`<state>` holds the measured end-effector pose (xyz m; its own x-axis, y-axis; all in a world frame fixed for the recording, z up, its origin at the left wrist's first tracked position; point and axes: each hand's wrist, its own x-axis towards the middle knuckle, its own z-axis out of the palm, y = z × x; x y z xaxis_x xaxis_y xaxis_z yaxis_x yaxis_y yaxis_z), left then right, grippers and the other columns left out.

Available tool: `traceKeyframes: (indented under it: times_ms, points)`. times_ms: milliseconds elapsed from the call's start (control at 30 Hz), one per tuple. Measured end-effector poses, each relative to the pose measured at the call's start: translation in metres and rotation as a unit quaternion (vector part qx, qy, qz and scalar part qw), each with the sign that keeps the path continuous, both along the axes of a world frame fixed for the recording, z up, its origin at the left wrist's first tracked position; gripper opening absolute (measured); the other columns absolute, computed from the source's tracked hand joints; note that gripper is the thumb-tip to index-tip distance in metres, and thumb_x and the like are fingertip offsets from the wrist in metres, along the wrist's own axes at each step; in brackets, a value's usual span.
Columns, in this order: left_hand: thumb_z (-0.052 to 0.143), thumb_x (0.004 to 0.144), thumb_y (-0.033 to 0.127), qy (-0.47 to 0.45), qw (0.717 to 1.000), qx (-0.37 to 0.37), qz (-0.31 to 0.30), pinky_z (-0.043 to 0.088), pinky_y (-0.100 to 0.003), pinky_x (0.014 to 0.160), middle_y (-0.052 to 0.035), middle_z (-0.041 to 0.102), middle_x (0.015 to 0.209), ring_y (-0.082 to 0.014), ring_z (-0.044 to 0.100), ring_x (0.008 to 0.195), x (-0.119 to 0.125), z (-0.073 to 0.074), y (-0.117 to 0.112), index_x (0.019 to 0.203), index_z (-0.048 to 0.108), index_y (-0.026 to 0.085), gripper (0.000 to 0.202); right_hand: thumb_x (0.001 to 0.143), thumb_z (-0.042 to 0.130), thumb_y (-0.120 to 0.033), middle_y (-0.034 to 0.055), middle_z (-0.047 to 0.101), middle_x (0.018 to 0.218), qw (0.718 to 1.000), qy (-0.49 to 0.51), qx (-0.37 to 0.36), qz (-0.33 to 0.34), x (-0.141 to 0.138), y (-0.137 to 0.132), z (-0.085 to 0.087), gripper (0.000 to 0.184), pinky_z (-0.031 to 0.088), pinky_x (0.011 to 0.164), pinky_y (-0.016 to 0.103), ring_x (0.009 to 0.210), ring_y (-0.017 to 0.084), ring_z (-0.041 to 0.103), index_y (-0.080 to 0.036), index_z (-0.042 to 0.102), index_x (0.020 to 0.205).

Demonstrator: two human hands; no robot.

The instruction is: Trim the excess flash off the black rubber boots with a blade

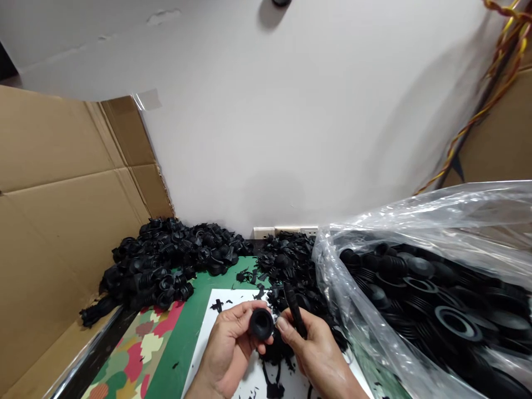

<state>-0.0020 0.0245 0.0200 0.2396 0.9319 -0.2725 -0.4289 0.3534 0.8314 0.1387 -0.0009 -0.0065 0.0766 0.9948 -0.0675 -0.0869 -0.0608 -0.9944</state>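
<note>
My left hand [233,338] is closed around a round black rubber part [261,324], whose hollow end faces me. Just to its right, my right hand [313,346] grips a slim dark tool [294,310] that points up and away; its working end is too dark to make out. The two hands are close together, low over a white sheet [208,327]. Black rubber scraps [274,377] lie on the sheet beneath and between them.
A heap of ribbed black rubber parts [166,260] lies at left by a cardboard panel [75,221]. Black trimmings [286,255] pile up behind my hands. At right, a clear plastic bag [338,277] holds many rubber bellows [390,266]. A green mat [170,354] covers the table.
</note>
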Motion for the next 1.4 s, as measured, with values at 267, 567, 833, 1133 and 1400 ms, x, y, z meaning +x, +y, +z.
traceKeyframes:
  times_ms: [267,567,833,1133,1400]
  points:
    - [0.082,0.056,0.026,0.13,0.982,0.132,0.039,0.043,-0.019,0.049,-0.0017,0.064,0.062,-0.0085,0.051,0.05,0.0,-0.002,0.0,0.081,0.077,0.015,0.028,0.073,0.062,-0.053,-0.0095,0.031,0.045,0.999,0.032,-0.016,-0.017,0.001,-0.002,0.001,0.037,0.02,0.037,0.021,0.039,0.007,0.023,-0.019,0.051,0.064]
    - [0.07,0.051,0.003,0.279,0.921,0.263,0.072,0.046,-0.022,0.057,-0.0041,0.068,0.09,-0.0161,0.058,0.07,0.009,0.004,-0.006,0.08,0.077,0.022,0.036,0.063,0.07,-0.058,-0.009,0.035,0.045,0.998,0.067,0.017,0.001,0.0,0.002,0.002,0.043,0.023,0.037,0.021,0.038,0.005,0.023,-0.016,0.062,0.07]
    - [0.074,0.048,0.005,0.249,0.946,0.197,0.059,0.046,-0.021,0.056,-0.002,0.069,0.076,-0.0146,0.058,0.064,0.009,0.005,-0.007,0.076,0.075,0.018,0.031,0.059,0.076,-0.047,-0.0079,0.039,0.047,0.996,0.093,0.005,-0.007,0.001,0.001,0.001,0.034,0.025,0.039,0.021,0.039,0.005,0.024,-0.016,0.065,0.067]
    - [0.073,0.046,0.004,0.175,0.96,0.18,0.12,0.046,-0.019,0.053,0.0016,0.065,0.063,-0.0121,0.056,0.058,0.01,0.004,-0.007,0.07,0.068,0.016,0.027,0.052,0.079,-0.048,-0.01,0.033,0.038,0.986,0.158,-0.02,-0.052,-0.007,0.011,-0.022,0.038,0.021,0.036,0.021,0.034,0.004,0.024,-0.016,0.06,0.058]
    - [0.071,0.052,0.01,0.206,0.949,0.204,0.122,0.045,-0.021,0.051,0.0012,0.064,0.068,-0.0125,0.056,0.055,0.011,0.006,-0.007,0.071,0.067,0.017,0.021,0.047,0.08,-0.052,-0.0104,0.038,0.042,0.977,0.199,-0.053,-0.049,-0.012,0.009,-0.017,0.046,0.012,0.034,0.019,0.033,0.001,0.016,-0.015,0.058,0.063]
